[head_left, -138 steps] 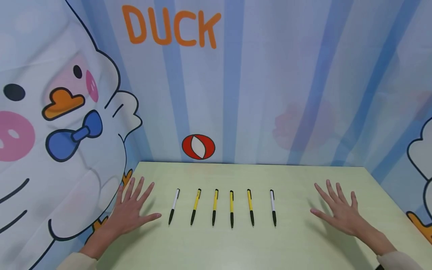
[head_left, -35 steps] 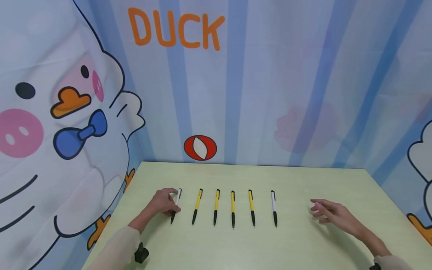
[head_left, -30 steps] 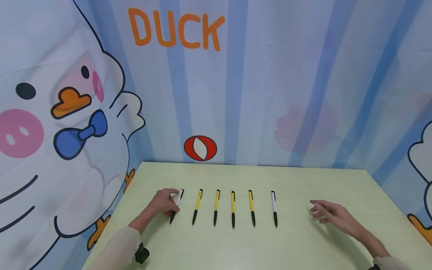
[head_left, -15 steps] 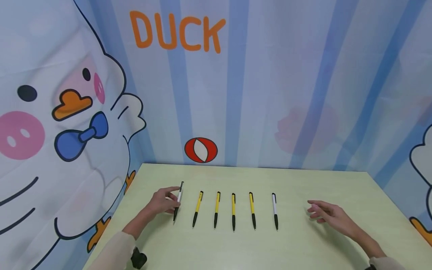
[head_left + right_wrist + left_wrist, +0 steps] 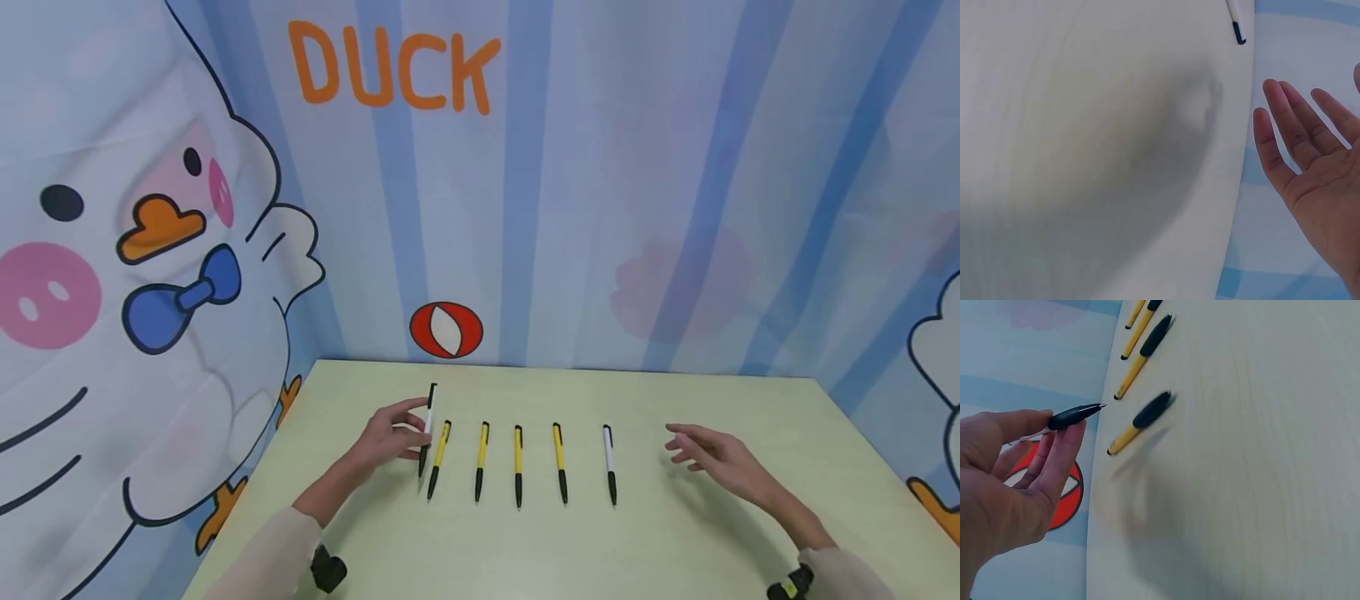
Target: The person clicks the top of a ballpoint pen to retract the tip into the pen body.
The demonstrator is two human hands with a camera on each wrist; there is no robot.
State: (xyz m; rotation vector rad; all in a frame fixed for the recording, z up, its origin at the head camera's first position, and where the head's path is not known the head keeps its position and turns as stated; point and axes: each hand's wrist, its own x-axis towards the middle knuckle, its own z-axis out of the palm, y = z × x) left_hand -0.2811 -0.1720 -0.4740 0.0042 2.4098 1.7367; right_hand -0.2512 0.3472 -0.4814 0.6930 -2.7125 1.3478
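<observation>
The left hand [image 5: 387,437] pinches a slim white-and-black plastic pen [image 5: 428,421] above the pale-green table [image 5: 480,558], apparently to clear the nearby yellow-and-black plastic pen [image 5: 439,455], while the right hand [image 5: 722,460] hovers empty, fingers relaxed.

White-barrelled pens, two: one held white pen [image 5: 429,421] in the left hand [image 5: 388,435], one loose white pen [image 5: 608,454] on the table [image 5: 525,550]. Yellow pens [image 5: 439,457], four, all on the table. Pens altogether, six. Table, one. Bare hands, two: the left hand and the right hand [image 5: 714,460]. Pale sleeves [image 5: 270,552], two. Black wrist devices [image 5: 328,569], two, one per arm. Printed backdrop [image 5: 585,208]: orange letters [image 5: 406,71], four; red-and-white ball [image 5: 447,330], one; large duck [image 5: 172,417], one, bearing black eyes [image 5: 62,202], two, pink cheeks [image 5: 48,275], two, orange bill [image 5: 161,233], one, blue bow tie [image 5: 153,323], one; partial white figure [image 5: 941,346] at the right edge, one.
</observation>
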